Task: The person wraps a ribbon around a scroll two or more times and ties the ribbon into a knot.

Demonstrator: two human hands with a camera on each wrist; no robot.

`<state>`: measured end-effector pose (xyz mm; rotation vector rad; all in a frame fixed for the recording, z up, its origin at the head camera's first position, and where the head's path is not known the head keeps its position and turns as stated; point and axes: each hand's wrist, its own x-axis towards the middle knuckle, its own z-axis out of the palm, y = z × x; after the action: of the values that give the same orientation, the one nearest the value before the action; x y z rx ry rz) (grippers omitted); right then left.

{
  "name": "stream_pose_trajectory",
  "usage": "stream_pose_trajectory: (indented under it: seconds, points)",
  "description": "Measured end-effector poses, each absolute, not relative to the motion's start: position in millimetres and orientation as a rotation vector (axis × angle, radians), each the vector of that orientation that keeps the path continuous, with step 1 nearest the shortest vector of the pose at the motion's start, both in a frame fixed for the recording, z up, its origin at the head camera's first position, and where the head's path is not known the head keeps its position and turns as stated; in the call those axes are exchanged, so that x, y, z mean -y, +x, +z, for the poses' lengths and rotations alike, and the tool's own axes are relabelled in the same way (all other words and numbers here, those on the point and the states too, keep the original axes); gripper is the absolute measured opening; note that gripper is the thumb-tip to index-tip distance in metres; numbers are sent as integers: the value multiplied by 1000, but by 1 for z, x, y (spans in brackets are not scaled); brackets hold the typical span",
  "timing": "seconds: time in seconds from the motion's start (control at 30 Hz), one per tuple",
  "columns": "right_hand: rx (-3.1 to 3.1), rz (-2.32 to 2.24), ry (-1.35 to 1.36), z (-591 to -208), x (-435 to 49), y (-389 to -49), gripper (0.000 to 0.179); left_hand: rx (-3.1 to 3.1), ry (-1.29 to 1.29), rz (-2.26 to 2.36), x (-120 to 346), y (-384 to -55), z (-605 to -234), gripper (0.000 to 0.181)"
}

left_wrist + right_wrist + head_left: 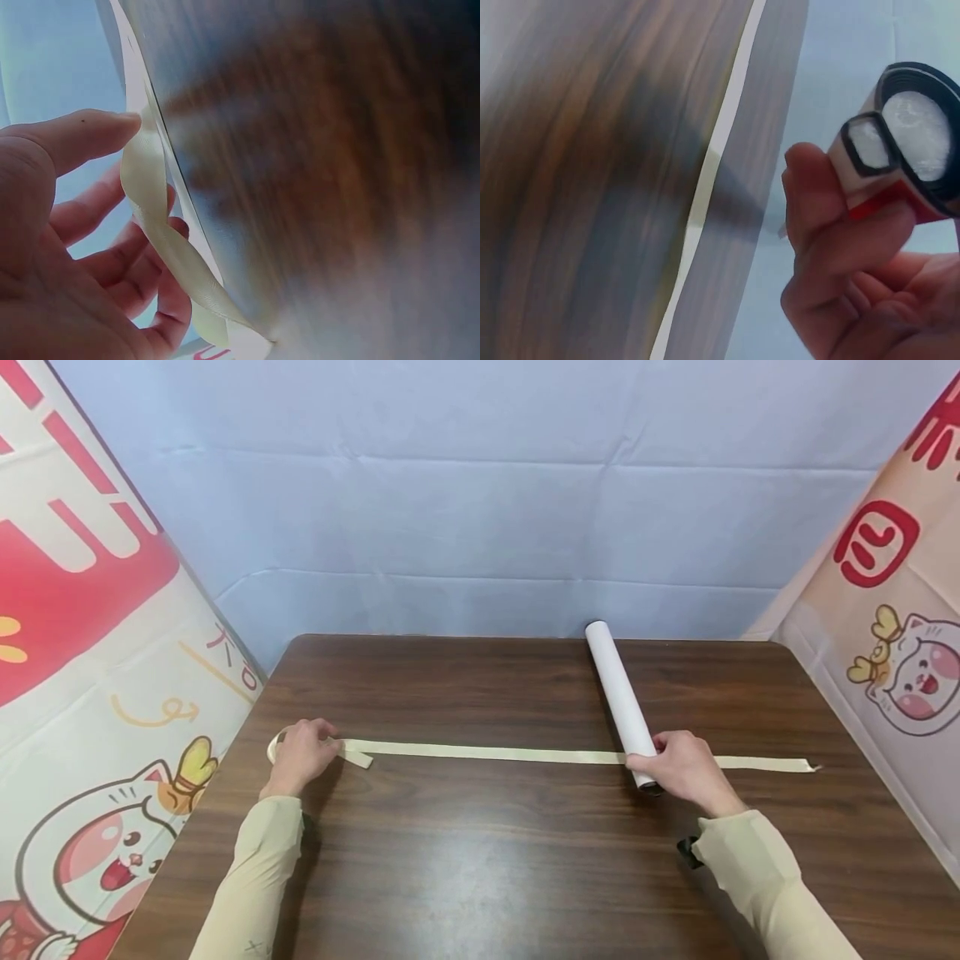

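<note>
A long cream ribbon [480, 752] lies nearly straight across the brown table. Near its left end, my left hand [302, 752] holds the ribbon, which loops around beside the fingers, and a short tail sticks out to the right. In the left wrist view, the twisted ribbon [154, 184] runs between the thumb and the curled fingers. My right hand [686, 767] grips the near end of a long white tube [618, 693], slanting across above the ribbon. The right wrist view shows the tube's black-rimmed end [919, 135], a smaller rimmed part beside it and a red patch.
The dark wood table [465, 860] has its far edge close to a pale blue cloth backdrop [480, 527]. Printed cartoon panels stand at left [112, 843] and right [915, 668]. A small black object [688, 852] shows by the right cuff.
</note>
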<state>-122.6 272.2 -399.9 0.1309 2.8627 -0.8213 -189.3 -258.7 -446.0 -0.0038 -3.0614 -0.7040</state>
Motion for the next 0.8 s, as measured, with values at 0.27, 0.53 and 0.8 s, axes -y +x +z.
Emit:
stream_pose_trajectory:
  seconds: [0.27, 0.53, 0.8]
  points:
    - [-2874, -859, 155, -397, -238, -113, 39, 3078, 5, -710, 258, -189, -446, 34]
    - [-2904, -882, 131, -397, -206, -106, 30, 3081, -19, -738, 257, -189, -447, 36]
    - [-2895, -898, 75, -396, -178, -97, 18, 3096, -8, -750, 257, -191, -447, 38]
